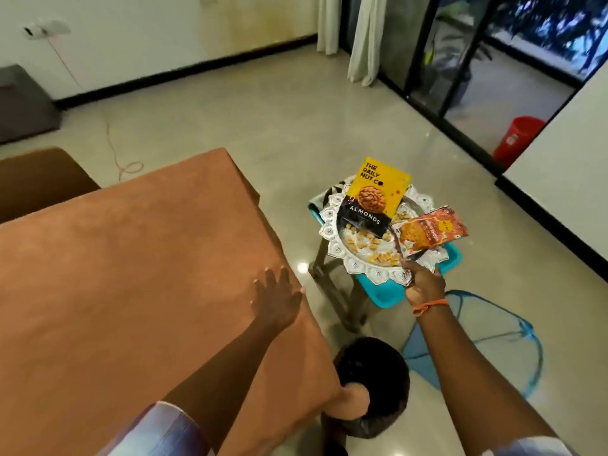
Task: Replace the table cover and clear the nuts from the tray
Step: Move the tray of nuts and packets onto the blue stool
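Two hands work apart here. On the left, the desk (98, 324) wears a brown table cover (131, 258) that looks fully spread, its near corner hanging over a dark bin (371, 390) on the floor. The left hand (279, 297) lies flat on the cover near the desk's right edge, its grip apart, fingers straight and holding nothing.

Further right, a silver tray (332, 238) sits on a blue stool (381, 291), well apart from the desk. Loose nuts (141, 248) — wait, they lie scattered in the tray's bowl (362, 248), under and beside a yellow almonds packet (371, 195) that leans across it. The right hand (424, 284) has its grip clamped on the lower corner of a red snack packet (431, 235), at the tray's near rim; whether it also touches the rim I cannot tell.

Likely risks: the tray overhangs the small stool, so a tug or press at its rim could tip it and spill nuts onto the floor. The packet is held by one corner — if its top is open, tilting could shed more.

Open floor lies between desk and stool and beyond them; a blue mesh basket (493, 343) crowds the near right.
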Available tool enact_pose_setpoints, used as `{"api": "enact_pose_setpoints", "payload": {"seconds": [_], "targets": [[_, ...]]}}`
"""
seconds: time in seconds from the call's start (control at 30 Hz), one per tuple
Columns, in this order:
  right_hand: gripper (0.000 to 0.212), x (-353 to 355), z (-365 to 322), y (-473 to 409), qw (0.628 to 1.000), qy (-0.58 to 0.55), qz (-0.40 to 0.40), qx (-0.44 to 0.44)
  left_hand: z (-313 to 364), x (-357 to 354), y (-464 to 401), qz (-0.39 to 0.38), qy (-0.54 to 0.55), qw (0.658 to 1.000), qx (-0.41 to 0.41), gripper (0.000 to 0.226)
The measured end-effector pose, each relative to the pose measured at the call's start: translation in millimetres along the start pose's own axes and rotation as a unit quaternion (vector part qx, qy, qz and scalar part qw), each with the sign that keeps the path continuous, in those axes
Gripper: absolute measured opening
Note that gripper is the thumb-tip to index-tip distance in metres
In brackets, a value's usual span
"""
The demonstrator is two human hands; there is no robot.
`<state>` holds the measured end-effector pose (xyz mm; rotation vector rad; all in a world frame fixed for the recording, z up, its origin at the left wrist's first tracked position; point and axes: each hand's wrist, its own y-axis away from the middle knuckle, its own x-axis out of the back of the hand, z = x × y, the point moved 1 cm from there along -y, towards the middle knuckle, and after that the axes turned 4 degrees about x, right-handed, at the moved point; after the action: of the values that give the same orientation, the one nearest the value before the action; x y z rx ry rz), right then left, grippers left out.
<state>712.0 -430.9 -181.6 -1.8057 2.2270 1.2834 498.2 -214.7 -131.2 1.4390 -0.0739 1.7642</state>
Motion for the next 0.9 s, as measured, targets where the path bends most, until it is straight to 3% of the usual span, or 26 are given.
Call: {"api": "enact_pose_setpoints", "payload": {"seconds": [0.07,0.2,0.27,0.43,0.57,0.7,0.83,0.9], "targets": [[0.117,12,-8,-31,0.999,0.028,0.023,-0.012,15,-19,-13,0.012,-0.021,0.999,0.037,0.074],[0.077,30,-9,-75,0.995,0.049,0.084,-0.027,32,-51,-26,0.018,-0.077,0.993,0.092,0.086],[0.069,39,-3,-94,0.993,0.050,0.099,-0.025,34,-64,-30,0.016,-0.109,0.988,0.112,0.091],[0.102,61,17,-130,0.985,0.051,0.156,-0.055,27,-76,-27,0.043,-0.143,0.983,0.110,0.090],[0.101,60,27,-138,0.986,0.039,0.147,-0.062,26,-76,-24,0.061,-0.157,0.981,0.099,0.089],[0.115,86,43,-154,0.985,0.069,0.108,-0.119,28,-75,-23,0.060,-0.163,0.980,0.096,0.089],[0.042,80,34,-118,0.979,0.079,0.063,-0.176,20,-68,-17,0.063,-0.118,0.988,0.079,0.091],[0.024,84,33,-110,0.977,0.090,0.045,-0.186,11,-67,-13,0.066,-0.103,0.990,0.070,0.092]]}}
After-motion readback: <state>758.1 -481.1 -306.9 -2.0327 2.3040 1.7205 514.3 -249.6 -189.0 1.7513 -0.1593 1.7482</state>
